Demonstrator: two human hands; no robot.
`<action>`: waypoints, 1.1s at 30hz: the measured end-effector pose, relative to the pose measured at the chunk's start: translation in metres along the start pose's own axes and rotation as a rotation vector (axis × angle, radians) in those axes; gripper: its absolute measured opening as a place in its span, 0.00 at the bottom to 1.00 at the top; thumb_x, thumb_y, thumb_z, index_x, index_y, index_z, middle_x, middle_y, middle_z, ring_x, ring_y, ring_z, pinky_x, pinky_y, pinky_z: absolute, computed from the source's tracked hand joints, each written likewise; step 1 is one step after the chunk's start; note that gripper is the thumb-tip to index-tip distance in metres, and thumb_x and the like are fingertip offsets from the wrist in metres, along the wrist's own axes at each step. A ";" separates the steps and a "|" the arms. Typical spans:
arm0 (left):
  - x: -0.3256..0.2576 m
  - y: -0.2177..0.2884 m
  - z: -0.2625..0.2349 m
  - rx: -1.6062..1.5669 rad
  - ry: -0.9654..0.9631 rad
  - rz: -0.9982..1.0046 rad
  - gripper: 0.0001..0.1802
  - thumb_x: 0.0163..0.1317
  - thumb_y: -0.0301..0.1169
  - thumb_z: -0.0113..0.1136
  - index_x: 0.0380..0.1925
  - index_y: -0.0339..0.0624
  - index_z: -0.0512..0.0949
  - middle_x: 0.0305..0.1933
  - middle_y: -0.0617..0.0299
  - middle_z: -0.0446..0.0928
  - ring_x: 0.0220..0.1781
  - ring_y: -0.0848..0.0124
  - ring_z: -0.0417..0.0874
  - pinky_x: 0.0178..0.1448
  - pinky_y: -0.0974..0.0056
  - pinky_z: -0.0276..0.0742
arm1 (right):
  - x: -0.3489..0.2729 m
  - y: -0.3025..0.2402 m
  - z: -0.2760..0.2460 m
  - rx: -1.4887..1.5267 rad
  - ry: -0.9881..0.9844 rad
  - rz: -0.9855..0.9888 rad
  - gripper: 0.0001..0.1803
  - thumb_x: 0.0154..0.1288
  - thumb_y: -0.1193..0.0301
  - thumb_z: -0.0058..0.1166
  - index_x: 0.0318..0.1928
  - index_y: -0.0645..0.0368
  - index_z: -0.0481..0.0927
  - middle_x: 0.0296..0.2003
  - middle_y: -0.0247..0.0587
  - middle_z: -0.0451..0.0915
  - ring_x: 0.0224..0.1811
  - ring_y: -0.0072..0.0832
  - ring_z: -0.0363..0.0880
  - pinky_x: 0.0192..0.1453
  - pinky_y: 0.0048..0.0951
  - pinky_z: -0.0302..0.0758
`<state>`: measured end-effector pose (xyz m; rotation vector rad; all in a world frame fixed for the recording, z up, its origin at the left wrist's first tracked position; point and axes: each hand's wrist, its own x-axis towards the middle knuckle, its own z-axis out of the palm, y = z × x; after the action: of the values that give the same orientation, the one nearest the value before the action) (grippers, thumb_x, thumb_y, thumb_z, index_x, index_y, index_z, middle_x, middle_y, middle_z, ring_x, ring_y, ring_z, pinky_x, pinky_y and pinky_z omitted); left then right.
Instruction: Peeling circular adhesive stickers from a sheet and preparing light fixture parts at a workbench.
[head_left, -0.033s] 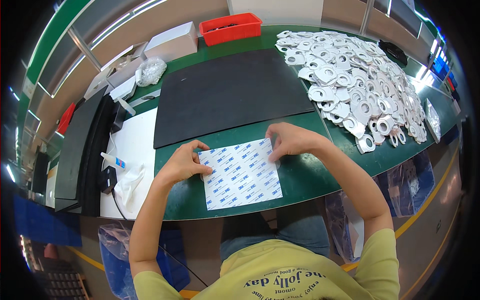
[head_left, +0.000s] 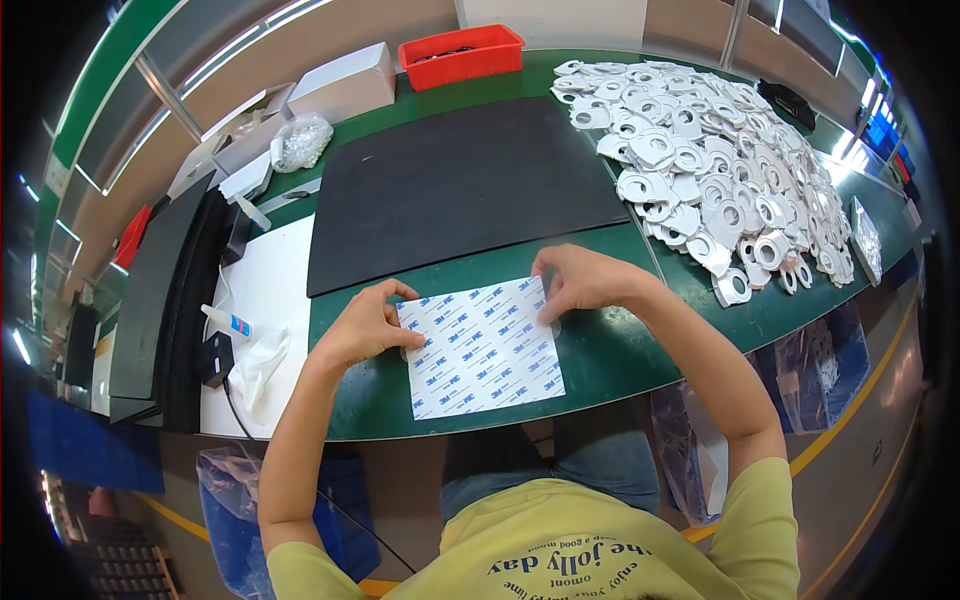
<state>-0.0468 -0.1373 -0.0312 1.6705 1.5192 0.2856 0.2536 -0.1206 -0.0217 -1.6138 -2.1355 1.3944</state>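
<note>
A white adhesive-backing sheet (head_left: 482,350) with a repeated blue print is held over the green table's near edge. My left hand (head_left: 368,322) pinches its left side near the upper corner, thumb on the printed face. At the upper right corner my right hand (head_left: 580,280) grips it the same way, thumb in front and fingers behind. The sheet looks flat, its lower edge close to the table edge. Just beyond it lies a large black mat (head_left: 460,180).
White ring-shaped pieces (head_left: 720,170) form a big heap at the right. At the back stand a red bin (head_left: 462,60) and a white box (head_left: 345,80). Left are a glue bottle (head_left: 228,320), a white cloth (head_left: 258,372) and stacked black sheets (head_left: 165,310). Plastic-lined blue bins stand below.
</note>
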 end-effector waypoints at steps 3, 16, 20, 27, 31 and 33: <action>0.006 -0.002 0.000 -0.011 -0.024 0.007 0.31 0.40 0.28 0.76 0.48 0.37 0.74 0.23 0.59 0.78 0.25 0.75 0.77 0.34 0.71 0.67 | 0.007 0.005 -0.001 0.005 -0.016 0.006 0.31 0.40 0.70 0.72 0.47 0.66 0.74 0.34 0.46 0.83 0.37 0.32 0.82 0.46 0.29 0.75; 0.016 0.008 0.005 0.058 0.012 -0.020 0.32 0.36 0.28 0.76 0.45 0.37 0.74 0.22 0.57 0.77 0.23 0.73 0.79 0.29 0.72 0.71 | 0.023 0.013 -0.003 -0.050 0.040 0.014 0.33 0.36 0.70 0.74 0.47 0.64 0.75 0.36 0.47 0.81 0.39 0.34 0.81 0.45 0.30 0.76; 0.016 0.010 0.003 0.054 0.000 -0.047 0.32 0.35 0.28 0.77 0.45 0.38 0.74 0.21 0.58 0.77 0.22 0.73 0.79 0.28 0.72 0.70 | 0.022 0.009 -0.005 -0.002 -0.003 -0.005 0.32 0.42 0.74 0.70 0.49 0.71 0.71 0.27 0.46 0.81 0.28 0.28 0.80 0.31 0.24 0.73; 0.021 0.009 0.002 0.077 -0.004 -0.046 0.32 0.35 0.28 0.77 0.45 0.38 0.74 0.21 0.58 0.77 0.21 0.73 0.79 0.28 0.72 0.72 | 0.023 0.007 -0.005 0.012 -0.014 0.018 0.34 0.41 0.74 0.71 0.50 0.71 0.71 0.27 0.46 0.81 0.27 0.27 0.79 0.29 0.23 0.72; 0.025 0.010 0.002 0.076 -0.017 -0.065 0.33 0.35 0.27 0.77 0.45 0.38 0.73 0.22 0.56 0.78 0.22 0.73 0.80 0.29 0.72 0.72 | 0.026 0.010 -0.007 0.001 -0.027 0.028 0.34 0.40 0.74 0.72 0.50 0.70 0.70 0.26 0.45 0.81 0.27 0.27 0.78 0.29 0.23 0.72; 0.025 0.010 0.003 0.082 -0.020 -0.064 0.34 0.35 0.28 0.77 0.46 0.38 0.72 0.22 0.56 0.79 0.22 0.73 0.80 0.29 0.72 0.73 | 0.027 0.012 -0.006 -0.008 -0.026 0.020 0.35 0.40 0.74 0.72 0.50 0.70 0.71 0.26 0.45 0.80 0.27 0.27 0.78 0.29 0.23 0.72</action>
<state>-0.0315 -0.1149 -0.0353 1.6794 1.5844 0.1739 0.2540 -0.0952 -0.0373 -1.6335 -2.1482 1.4220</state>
